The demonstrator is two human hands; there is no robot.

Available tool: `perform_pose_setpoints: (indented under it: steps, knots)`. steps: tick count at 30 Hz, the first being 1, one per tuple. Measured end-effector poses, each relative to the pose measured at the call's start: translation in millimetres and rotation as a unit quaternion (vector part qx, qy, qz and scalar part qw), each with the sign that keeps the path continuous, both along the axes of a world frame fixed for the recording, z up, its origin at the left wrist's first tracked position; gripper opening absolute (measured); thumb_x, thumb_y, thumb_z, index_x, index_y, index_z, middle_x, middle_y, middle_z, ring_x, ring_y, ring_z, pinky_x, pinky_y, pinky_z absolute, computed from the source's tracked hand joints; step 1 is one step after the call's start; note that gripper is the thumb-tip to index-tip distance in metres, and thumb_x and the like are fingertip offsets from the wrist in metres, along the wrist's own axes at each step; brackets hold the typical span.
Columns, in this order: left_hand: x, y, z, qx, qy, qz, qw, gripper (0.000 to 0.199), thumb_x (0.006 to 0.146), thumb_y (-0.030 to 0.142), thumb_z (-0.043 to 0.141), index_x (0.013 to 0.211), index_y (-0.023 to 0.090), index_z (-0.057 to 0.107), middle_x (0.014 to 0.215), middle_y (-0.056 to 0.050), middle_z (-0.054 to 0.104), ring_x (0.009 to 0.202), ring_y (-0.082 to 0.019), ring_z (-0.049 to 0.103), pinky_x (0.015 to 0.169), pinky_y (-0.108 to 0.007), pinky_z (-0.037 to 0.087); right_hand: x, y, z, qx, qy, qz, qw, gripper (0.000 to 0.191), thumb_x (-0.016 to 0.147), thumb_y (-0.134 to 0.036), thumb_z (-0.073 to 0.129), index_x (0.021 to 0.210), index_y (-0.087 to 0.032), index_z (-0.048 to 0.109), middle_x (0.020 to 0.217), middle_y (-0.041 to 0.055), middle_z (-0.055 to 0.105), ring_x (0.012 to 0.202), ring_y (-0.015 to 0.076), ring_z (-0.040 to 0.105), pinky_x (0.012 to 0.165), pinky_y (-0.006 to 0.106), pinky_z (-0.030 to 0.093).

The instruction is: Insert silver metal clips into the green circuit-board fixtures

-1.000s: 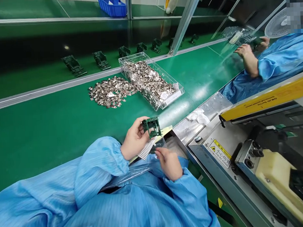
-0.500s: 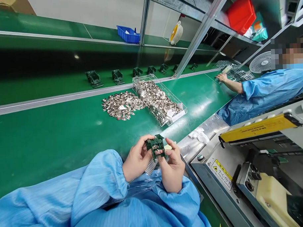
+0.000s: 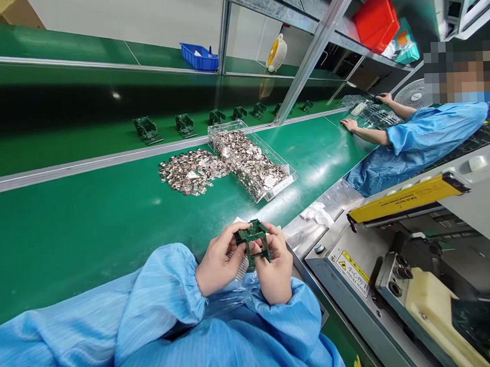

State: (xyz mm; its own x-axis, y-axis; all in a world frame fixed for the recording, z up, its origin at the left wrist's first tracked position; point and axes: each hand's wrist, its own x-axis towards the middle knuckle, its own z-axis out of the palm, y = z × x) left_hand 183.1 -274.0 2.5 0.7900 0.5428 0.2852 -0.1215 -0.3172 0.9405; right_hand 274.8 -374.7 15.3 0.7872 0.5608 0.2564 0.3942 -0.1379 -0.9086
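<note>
Green conveyor belt (image 3: 81,232) | left hand (image 3: 219,262), right hand (image 3: 274,273) | fingers clamped on green plastic jig (image 3: 253,238) | clear tray (image 3: 232,165) beyond jig

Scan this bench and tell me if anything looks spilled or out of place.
A loose heap of small silver metal parts lies straight on the green conveyor belt, outside the clear plastic tray beside it, so it looks spilled.

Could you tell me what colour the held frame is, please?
The frame is dark green, clearest in the head view.
</note>
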Motion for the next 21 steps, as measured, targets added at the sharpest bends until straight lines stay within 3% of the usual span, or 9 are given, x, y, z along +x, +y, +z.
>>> perform_pose_setpoints:
  steps: [4,7,8,10,13,16,18,20,21]
  knots:
    - [-1.5,-0.2,-1.9,-0.023,-0.019,-0.024,0.999,0.029,0.093,0.021,0.049,0.122,0.022,0.048,0.087,-0.001,0.063,0.054,-0.007,0.049,0.053,-0.020,0.041,-0.5,-0.1,-4.3,0.084,0.125,0.027,0.988,0.021,0.080,-0.032,0.071,0.075,-0.020,0.054,0.112,0.0086,0.060,0.105,0.0238,0.059,0.087,0.038,0.050]
    - [-1.1,1.2,-3.3,-0.051,-0.008,-0.015,0.999,0.034,0.093,0.025,0.051,0.126,0.021,0.048,0.091,-0.003,0.065,0.066,-0.011,0.058,0.061,-0.022,0.047,3.1,-8.5,-3.7,0.129,0.176,0.055,0.974,0.015,0.083,-0.030,0.068,0.088,-0.021,0.056,0.117,0.0085,0.061,0.105,0.0227,0.061,0.084,0.035,0.052]
    - [-1.0,1.3,-2.2,-0.063,-0.003,-0.014,0.998,0.035,0.093,0.026,0.052,0.127,0.020,0.048,0.094,-0.005,0.066,0.074,-0.014,0.061,0.066,-0.023,0.049,5.0,-13.6,-1.7,0.132,0.169,0.072,0.974,0.016,0.085,-0.028,0.065,0.099,-0.023,0.058,0.123,0.0093,0.060,0.110,0.0232,0.059,0.085,0.036,0.051]
    - [-1.1,-0.2,4.4,-0.084,0.012,-0.033,0.996,0.037,0.092,0.027,0.053,0.128,0.020,0.048,0.104,-0.008,0.066,0.090,-0.018,0.064,0.076,-0.026,0.052,8.9,-27.4,4.7,0.109,0.119,0.125,0.979,0.041,0.087,-0.023,0.063,0.126,-0.026,0.052,0.139,0.0101,0.051,0.124,0.0251,0.052,0.093,0.038,0.048]
    - [0.1,-6.7,27.2,-0.098,0.059,-0.135,0.984,0.039,0.091,0.026,0.052,0.129,0.019,0.046,0.108,-0.009,0.066,0.093,-0.019,0.066,0.077,-0.027,0.054,13.3,-56.4,18.9,0.057,0.016,0.172,0.983,0.068,0.083,-0.019,0.068,0.143,-0.033,0.039,0.147,0.0072,0.044,0.133,0.0266,0.044,0.104,0.042,0.041]
    - [14.0,-13.8,59.0,-0.080,0.099,-0.295,0.947,0.047,0.092,0.026,0.052,0.137,0.022,0.040,0.100,-0.006,0.068,0.086,-0.018,0.068,0.072,-0.027,0.055,17.0,-98.4,34.5,0.063,-0.037,0.127,0.989,0.067,0.079,-0.026,0.075,0.139,-0.033,0.046,0.137,0.0069,0.055,0.124,0.0275,0.053,0.102,0.044,0.044]
    - [37.9,-21.5,79.4,-0.056,0.090,-0.397,0.912,0.057,0.090,0.028,0.056,0.142,0.024,0.035,0.105,-0.007,0.068,0.089,-0.018,0.068,0.076,-0.030,0.057,19.3,-135.7,43.8,0.093,-0.054,0.071,0.992,0.064,0.078,-0.035,0.077,0.136,-0.031,0.050,0.131,0.0083,0.059,0.119,0.0285,0.057,0.099,0.045,0.048]
    - [73.1,-39.6,96.4,-0.001,0.056,-0.446,0.893,0.062,0.087,0.030,0.063,0.142,0.023,0.036,0.116,-0.010,0.066,0.101,-0.021,0.067,0.087,-0.035,0.055,20.7,-179.7,51.1,0.137,-0.082,-0.047,0.986,0.061,0.078,-0.042,0.076,0.132,-0.027,0.054,0.126,0.0094,0.062,0.116,0.0288,0.059,0.096,0.044,0.051]
    - [93.1,-54.1,103.3,0.042,0.029,-0.450,0.892,0.062,0.085,0.032,0.065,0.140,0.021,0.039,0.121,-0.012,0.064,0.108,-0.023,0.065,0.093,-0.038,0.053,21.1,-203.0,53.6,0.168,-0.103,-0.139,0.970,0.059,0.078,-0.043,0.075,0.131,-0.025,0.055,0.125,0.0094,0.062,0.116,0.0285,0.059,0.096,0.044,0.051]
